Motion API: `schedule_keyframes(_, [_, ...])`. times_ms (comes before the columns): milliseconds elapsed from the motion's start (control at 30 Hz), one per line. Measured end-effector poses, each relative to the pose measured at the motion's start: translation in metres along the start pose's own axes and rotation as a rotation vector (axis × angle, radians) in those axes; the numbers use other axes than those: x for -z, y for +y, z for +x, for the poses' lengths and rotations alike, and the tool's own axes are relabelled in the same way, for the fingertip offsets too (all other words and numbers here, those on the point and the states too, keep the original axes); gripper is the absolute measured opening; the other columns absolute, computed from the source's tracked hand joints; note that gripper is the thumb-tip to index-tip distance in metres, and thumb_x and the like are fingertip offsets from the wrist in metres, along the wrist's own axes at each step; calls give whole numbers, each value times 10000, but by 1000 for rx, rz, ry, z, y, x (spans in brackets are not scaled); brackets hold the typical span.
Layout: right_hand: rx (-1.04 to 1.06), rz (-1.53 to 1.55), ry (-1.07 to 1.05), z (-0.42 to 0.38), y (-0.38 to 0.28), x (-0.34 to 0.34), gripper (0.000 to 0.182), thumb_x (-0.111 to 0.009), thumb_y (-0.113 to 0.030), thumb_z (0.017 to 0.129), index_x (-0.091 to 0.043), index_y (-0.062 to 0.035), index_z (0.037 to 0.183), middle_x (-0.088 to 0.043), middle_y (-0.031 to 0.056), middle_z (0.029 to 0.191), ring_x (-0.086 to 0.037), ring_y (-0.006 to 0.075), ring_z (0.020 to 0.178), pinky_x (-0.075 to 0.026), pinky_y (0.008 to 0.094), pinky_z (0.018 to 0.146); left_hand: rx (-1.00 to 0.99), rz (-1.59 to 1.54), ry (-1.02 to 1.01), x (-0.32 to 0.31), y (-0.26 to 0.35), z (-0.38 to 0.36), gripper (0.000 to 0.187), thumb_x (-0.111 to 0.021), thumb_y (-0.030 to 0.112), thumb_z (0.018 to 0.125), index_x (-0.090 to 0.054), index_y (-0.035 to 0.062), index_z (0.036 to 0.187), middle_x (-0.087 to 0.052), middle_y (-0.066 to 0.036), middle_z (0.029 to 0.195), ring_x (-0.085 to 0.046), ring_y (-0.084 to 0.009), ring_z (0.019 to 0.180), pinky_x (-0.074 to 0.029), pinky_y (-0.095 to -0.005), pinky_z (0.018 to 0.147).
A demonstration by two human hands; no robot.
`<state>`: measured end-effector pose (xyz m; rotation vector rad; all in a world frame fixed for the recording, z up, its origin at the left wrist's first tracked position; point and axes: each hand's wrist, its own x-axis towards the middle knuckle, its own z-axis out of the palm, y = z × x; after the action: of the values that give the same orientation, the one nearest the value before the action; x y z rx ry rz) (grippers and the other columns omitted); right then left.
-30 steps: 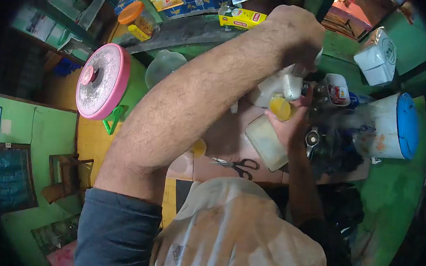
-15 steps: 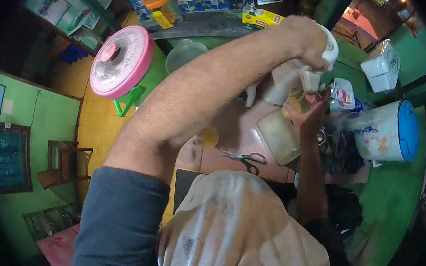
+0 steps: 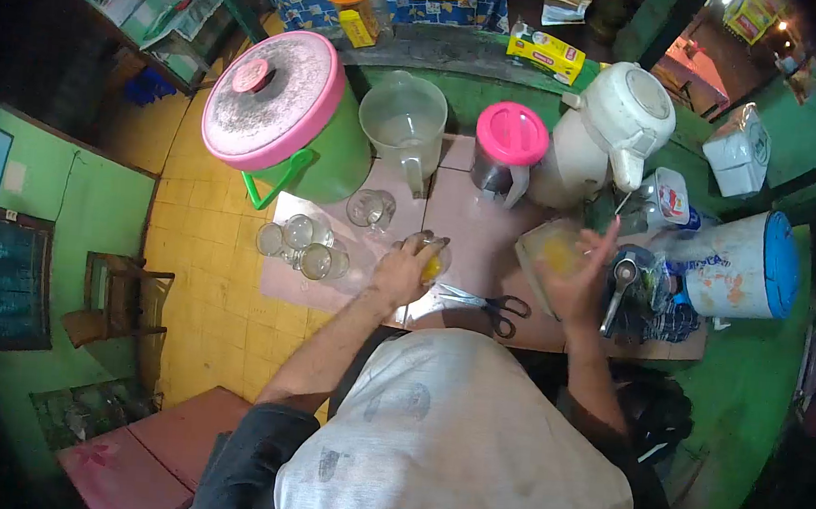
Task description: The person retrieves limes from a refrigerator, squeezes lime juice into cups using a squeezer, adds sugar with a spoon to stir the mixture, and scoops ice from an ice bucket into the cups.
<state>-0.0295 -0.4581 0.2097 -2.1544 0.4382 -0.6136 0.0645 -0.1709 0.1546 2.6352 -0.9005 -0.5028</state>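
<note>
My left hand [image 3: 405, 273] has come off the white flask [image 3: 614, 127], leaving it free, and curls round a glass [image 3: 434, 267]; my right hand [image 3: 584, 284] blurs at a second glass [image 3: 557, 256], grip unclear.

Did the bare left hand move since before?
Yes. The left hand came down and left in the picture, from beyond the black-handled metal scissors to their left.

One view, head-worn: we look forward and steeply down past the shirt [image 3: 457, 428] front. The hands [image 3: 402, 273] lie mid-frame, about arm's reach off, over the surface [image 3: 462, 230]. We note a wide lens, darkened corners; tiled floor [image 3: 214, 260] at frame left.
</note>
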Motion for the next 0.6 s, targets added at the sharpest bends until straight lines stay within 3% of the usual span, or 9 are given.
schedule_keyframes(100, [61,43,-218,-28,-4,-43,1264,-905,-193,598,-68,-13,1528,-506,245,1283,-506,380,1188,-432,449,990,25,-40,51,20,-1,-17,820,-773,172,717,-387,213,1440,-450,-160,1364,-522,-404,1150,-475,-476,958])
schedule_keyframes(233, [108,85,-389,-51,39,-117,1273,-908,-218,594,-66,-19,1528,-449,283,1362,-482,426,1220,-397,477,1034,-16,-83,166,62,-1,-52,841,-782,164,705,-383,185,1444,-473,-164,1312,-529,-391,1124,-475,-465,941])
schedule_keyframes(333, [188,-117,-458,-48,44,-145,1296,-911,-308,585,-71,-18,1528,-198,307,1532,-334,465,1343,-308,497,1110,-80,-39,225,90,11,-60,883,-795,172,694,-362,182,1464,-481,-164,1301,-527,-391,1113,-472,-458,947])
schedule_keyframes(467, [278,-19,-568,-43,35,-125,1295,-910,-331,584,-80,3,1520,-199,299,1524,-312,473,1357,-292,493,1127,-153,7,250,116,42,-51,926,-810,186,680,-345,194,1480,-493,-162,1282,-526,-392,1105,-471,-457,950])
schedule_keyframes(533, [506,-100,-391,-39,22,-99,1240,-892,-367,630,-109,26,1507,-260,283,1494,-367,440,1343,-339,494,1105,-159,-29,225,126,67,-41,901,-829,247,696,-374,173,1470,-498,-165,1264,-523,-382,1115,-465,-445,939])
schedule_keyframes(567, [507,-110,-383,-37,14,-86,1240,-892,-367,630,-109,26,1507,-260,283,1494,-367,440,1343,-339,494,1105,-170,-32,230,126,77,-32,901,-829,247,696,-374,173,1470,-498,-165,1264,-523,-382,1115,-465,-445,939])
schedule_keyframes(600, [450,69,-372,-37,5,-74,1194,-866,-403,671,-125,26,1503,-282,274,1482,-394,418,1333,-366,490,1086,-211,-57,190,125,88,-25,938,-837,267,687,-348,167,1482,-498,-166,1260,-524,-382,1113,-461,-451,944])
